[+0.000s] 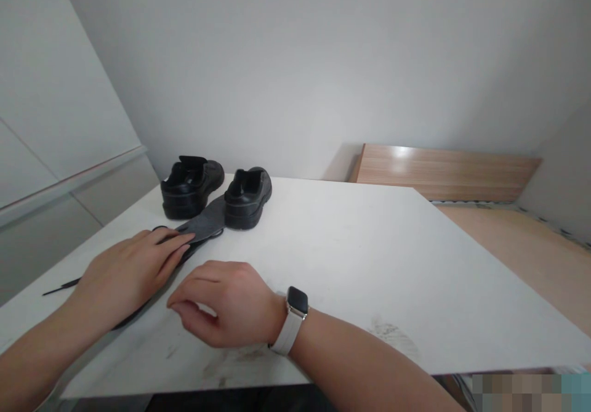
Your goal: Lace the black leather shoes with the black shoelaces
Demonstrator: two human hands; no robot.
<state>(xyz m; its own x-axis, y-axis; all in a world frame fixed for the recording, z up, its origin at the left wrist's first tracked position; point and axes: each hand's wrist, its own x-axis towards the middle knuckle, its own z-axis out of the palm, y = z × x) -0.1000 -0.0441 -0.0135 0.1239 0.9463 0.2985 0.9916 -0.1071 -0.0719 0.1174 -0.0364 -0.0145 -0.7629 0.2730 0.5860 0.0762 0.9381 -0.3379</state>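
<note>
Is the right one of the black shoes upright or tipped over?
Upright: the right black shoe stands sole-down on the white table, its opening facing up.

Looked most like a bedroom, in a home or perhaps a dormitory. Was suggested chiefly by a wood-grain panel, much like a headboard, upright near the back wall, with a light tan surface before it resembling a bed base or mattress. Was lined on the left with white panels, seamed and crossed by a ledge, possibly a wardrobe or cupboard. Was furnished in front with a white table, smudged near its front edge and carrying everyday black shoes.
</note>
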